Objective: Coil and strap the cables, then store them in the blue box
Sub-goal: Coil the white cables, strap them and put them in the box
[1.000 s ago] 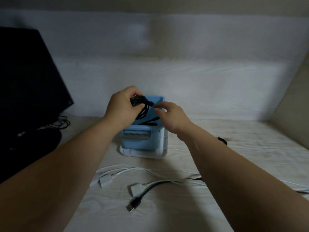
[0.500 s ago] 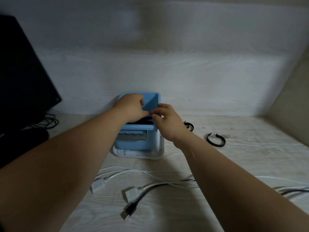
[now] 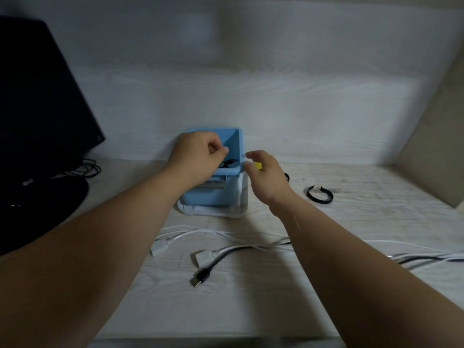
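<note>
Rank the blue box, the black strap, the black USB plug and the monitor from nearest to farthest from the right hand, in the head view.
1. blue box, just left of the right hand.
2. black strap, on the desk to its right.
3. black USB plug, on the near side.
4. monitor, far left.

No legible text, brand or number anywhere; only a blurred pale strip (image 3: 214, 184) on the blue box (image 3: 211, 198) front at centre and a tiny unreadable mark (image 3: 99, 138) on the black monitor (image 3: 37, 96), upper left.
</note>
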